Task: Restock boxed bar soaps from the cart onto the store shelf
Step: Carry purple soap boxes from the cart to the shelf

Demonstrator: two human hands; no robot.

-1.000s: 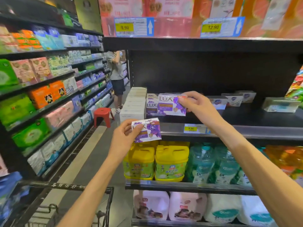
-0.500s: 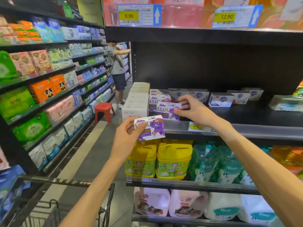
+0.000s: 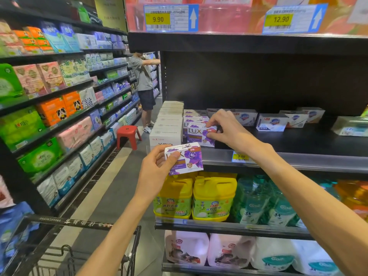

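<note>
My left hand (image 3: 157, 168) holds a white and purple Lux soap box (image 3: 185, 159) in front of the shelf edge, thumb across its face. My right hand (image 3: 225, 128) pinches the right end of a second Lux soap box (image 3: 197, 134), which sits on the black shelf (image 3: 298, 140) at the front of a row of the same boxes. A stack of plain white soap boxes (image 3: 168, 124) stands just left of that row. The cart (image 3: 79, 246) is at the lower left, its contents out of sight.
Blue and white soap boxes (image 3: 271, 122) sit further right on the same shelf. Yellow detergent jugs (image 3: 213, 198) fill the shelf below. A person (image 3: 143, 84) stands down the aisle beside a red stool (image 3: 128, 135). Tissue packs line the left shelving.
My right hand brought its Lux box down from the air onto the shelf and now holds its right end. My left hand with the other box stayed put.
</note>
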